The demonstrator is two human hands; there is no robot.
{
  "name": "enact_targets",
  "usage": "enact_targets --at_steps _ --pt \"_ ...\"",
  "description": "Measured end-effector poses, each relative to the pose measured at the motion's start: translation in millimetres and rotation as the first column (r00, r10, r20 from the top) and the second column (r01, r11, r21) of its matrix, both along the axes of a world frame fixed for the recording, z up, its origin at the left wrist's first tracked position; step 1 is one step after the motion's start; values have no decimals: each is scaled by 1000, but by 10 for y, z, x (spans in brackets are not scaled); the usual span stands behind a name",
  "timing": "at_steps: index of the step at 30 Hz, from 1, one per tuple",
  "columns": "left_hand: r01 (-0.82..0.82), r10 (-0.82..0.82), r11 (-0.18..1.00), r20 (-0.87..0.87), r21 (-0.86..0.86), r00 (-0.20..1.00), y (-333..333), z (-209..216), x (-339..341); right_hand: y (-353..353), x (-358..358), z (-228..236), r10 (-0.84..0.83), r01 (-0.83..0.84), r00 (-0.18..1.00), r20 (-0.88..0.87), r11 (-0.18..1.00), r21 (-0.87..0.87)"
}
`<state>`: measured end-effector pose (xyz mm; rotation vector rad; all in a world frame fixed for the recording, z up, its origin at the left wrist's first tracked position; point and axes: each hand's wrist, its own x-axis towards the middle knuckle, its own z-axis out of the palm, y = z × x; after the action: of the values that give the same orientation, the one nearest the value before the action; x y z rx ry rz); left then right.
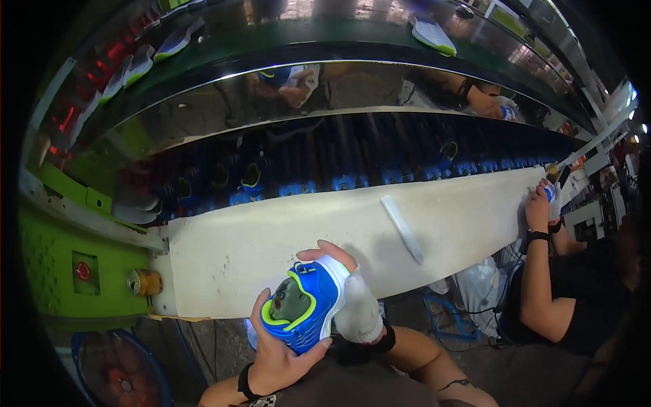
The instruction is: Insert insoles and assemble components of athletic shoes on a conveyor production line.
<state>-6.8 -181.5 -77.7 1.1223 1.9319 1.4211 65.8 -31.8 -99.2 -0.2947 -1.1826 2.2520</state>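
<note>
A blue shoe (325,288) with a lime-green collar lining and a white sole edge is held up over the near edge of the cream work board (251,244). A dark grey-green form, like a shoe last (290,303), fills its opening. My left hand (281,359), bare, wraps round the heel end, thumb and fingers on opposite sides. On the far right side of the shoe, my right hand (359,312) wears a white glove with bare fingertips. Its fingers curl over the toe end and the white sole side. Both hands are closed on the shoe.
A long white flat stick (403,230) lies on the board. Behind stand blue shoes (251,178) on a dark rack, below a conveyor carrying soles (434,35). To the left are a can (144,282) and a fan (122,373). A co-worker's hand (538,207) holds a shoe at right.
</note>
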Motion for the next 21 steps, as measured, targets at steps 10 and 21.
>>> enact_targets --at_steps 10,21 --pt "-26 25 998 -7 -52 1000 -4 -78 7 38 -52 -51 -59 -12 969 241 959 284" --pt "-70 69 998 117 2 991 -49 -151 0 -55 -87 -120 -21 -8 991 134 977 214"
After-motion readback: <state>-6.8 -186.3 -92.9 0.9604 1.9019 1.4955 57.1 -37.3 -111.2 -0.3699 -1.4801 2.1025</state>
